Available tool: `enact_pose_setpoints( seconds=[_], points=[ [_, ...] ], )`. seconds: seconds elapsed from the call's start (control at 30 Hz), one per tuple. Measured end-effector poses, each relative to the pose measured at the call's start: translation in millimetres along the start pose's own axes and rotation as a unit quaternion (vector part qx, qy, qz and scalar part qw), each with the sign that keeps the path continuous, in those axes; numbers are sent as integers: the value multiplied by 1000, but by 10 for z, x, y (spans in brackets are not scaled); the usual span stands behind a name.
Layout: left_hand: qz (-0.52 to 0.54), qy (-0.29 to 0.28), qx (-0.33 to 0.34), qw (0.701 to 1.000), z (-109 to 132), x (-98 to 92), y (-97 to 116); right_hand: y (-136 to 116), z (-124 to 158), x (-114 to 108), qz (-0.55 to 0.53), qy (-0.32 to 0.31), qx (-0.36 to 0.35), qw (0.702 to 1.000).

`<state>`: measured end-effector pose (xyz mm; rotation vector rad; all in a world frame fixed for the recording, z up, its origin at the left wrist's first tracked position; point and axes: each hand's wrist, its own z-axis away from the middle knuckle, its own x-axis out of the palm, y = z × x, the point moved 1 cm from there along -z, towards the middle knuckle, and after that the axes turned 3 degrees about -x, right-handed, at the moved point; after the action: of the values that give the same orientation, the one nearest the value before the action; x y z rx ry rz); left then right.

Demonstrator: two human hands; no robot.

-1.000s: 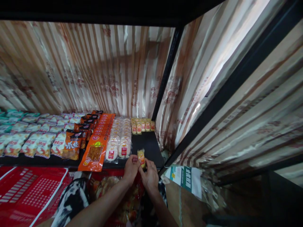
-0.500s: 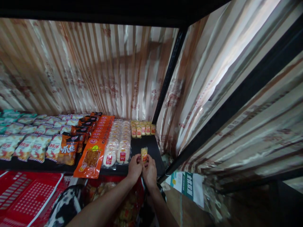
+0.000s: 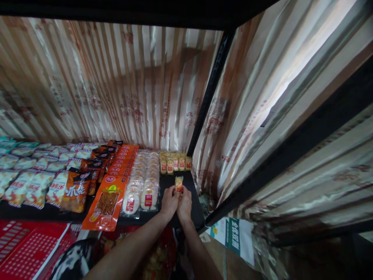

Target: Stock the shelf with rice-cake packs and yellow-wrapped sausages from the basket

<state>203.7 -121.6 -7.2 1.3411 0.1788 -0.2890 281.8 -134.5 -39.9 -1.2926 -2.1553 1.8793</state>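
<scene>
Between my fingers is a small yellow snack pack (image 3: pixel 178 183), held upright over the right part of the black shelf (image 3: pixel 194 196). My left hand (image 3: pixel 169 201) pinches it from the left, and my right hand (image 3: pixel 184 202) closes on it from the right. Behind the hands, small yellow packs (image 3: pixel 176 165) stand in rows at the shelf's back corner. To the left are clear-wrapped white round crackers (image 3: pixel 149 197) in two columns, beside orange stick-snack bags (image 3: pixel 108 202).
Brown-orange bags (image 3: pixel 75 191) and white bags (image 3: pixel 37 186) fill the shelf's left. A red basket (image 3: pixel 26 249) is below. A black post (image 3: pixel 210 93) rises at the back corner, before striped curtains (image 3: pixel 140 77).
The view has shifted slightly, with the shelf goods lower and further left. Both hands, still holding the pack, are a little closer to the yellow rows.
</scene>
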Motion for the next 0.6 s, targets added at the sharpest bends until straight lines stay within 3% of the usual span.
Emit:
enact_pose_setpoints(
  seconds=[0.3,0.6],
  points=[
    [-17,2,42,999,-302,75,74,33,-336,116,38,9,0,999],
    [41,15,23,999,-646,212,-11,29,-583,218,49,20,-2,999]
  ],
)
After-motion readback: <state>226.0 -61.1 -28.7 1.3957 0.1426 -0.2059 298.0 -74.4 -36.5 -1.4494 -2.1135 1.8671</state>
